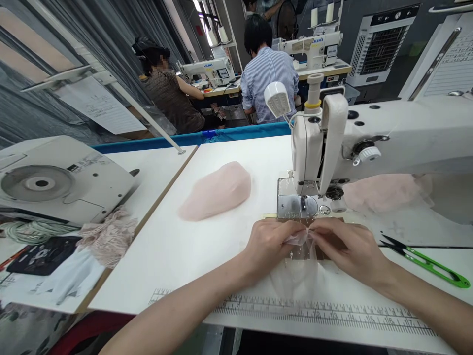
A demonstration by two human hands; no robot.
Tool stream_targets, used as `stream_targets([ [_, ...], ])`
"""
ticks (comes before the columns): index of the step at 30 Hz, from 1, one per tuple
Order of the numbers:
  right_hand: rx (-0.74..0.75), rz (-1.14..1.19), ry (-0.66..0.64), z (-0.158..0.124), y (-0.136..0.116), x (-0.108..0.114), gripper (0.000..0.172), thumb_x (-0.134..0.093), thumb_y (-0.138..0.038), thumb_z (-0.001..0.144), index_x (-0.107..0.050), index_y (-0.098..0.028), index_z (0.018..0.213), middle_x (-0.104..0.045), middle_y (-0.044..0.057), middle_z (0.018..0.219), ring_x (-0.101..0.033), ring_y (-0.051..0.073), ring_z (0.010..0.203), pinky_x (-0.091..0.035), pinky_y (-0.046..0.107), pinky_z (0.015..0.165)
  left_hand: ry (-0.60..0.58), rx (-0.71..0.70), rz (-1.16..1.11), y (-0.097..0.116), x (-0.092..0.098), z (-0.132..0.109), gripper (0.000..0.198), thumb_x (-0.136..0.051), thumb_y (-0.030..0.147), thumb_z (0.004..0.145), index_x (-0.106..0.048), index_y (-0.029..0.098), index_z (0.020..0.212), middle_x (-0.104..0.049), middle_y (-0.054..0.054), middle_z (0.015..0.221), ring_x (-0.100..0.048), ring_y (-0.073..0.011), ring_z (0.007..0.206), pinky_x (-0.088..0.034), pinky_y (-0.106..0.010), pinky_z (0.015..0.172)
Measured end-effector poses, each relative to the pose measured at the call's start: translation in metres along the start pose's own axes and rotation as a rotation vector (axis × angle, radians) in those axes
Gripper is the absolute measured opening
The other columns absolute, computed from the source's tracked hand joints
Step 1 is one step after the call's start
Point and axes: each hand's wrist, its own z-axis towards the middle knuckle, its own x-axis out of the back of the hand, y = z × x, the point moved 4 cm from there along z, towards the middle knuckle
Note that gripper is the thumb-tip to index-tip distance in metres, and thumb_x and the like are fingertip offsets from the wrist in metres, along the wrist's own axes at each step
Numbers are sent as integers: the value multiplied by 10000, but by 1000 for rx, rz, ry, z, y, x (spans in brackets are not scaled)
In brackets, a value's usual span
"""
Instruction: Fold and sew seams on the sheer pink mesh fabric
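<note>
Both my hands meet just in front of the sewing machine (310, 143). My left hand (271, 239) pinches one side of a piece of sheer pale fabric (301, 271), and my right hand (349, 246) pinches it close by, thumbs and fingertips almost touching. The fabric is gathered between the fingers and hangs, see-through, toward the table edge. Behind the fingertips lies the metal needle plate (291, 204). A brown patch (328, 254) shows under the hands. Green-handled thread snips (428, 264) lie right of my right hand.
A pink sheer piece (219, 192) lies left of the machine, and more pink fabric (384, 192) sits behind its arm. A printed ruler (314, 313) runs along the table front. At left are another machine (62, 182) and a cord bundle (109, 236). Two people sit sewing beyond.
</note>
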Motion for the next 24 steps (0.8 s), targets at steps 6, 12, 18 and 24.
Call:
stream_targets([
  [6,-6,4,-6,0,1,0,134,-533,-143,912,-539,-190,1037,-666,-3,801,-628,103,634,-513,199,535,17,-11,14,-1,-1,-1,27,-563,162,900,-589,158,908,-688,24,763,-602,-79,582,-466,-186,542],
  [12,-6,20,-32,0,1,-2,169,-515,-143,917,-539,-199,1075,-669,2,834,-631,108,654,-520,213,558,2,1,22,0,-2,-1,62,-534,160,908,-594,157,892,-682,30,742,-594,-73,565,-458,-187,529],
  [18,-7,47,-63,0,1,-3,165,-488,-132,915,-541,-202,1054,-640,-17,791,-585,89,597,-476,205,517,15,-14,32,1,0,0,74,-524,158,913,-595,161,895,-683,28,744,-602,-71,565,-459,-185,528],
  [24,2,75,-109,0,1,-4,173,-468,-101,903,-514,-195,1041,-596,-19,758,-549,85,590,-454,202,514,-6,-45,26,3,1,1,64,-544,181,922,-597,149,935,-699,8,802,-620,-85,595,-481,-202,555],
])
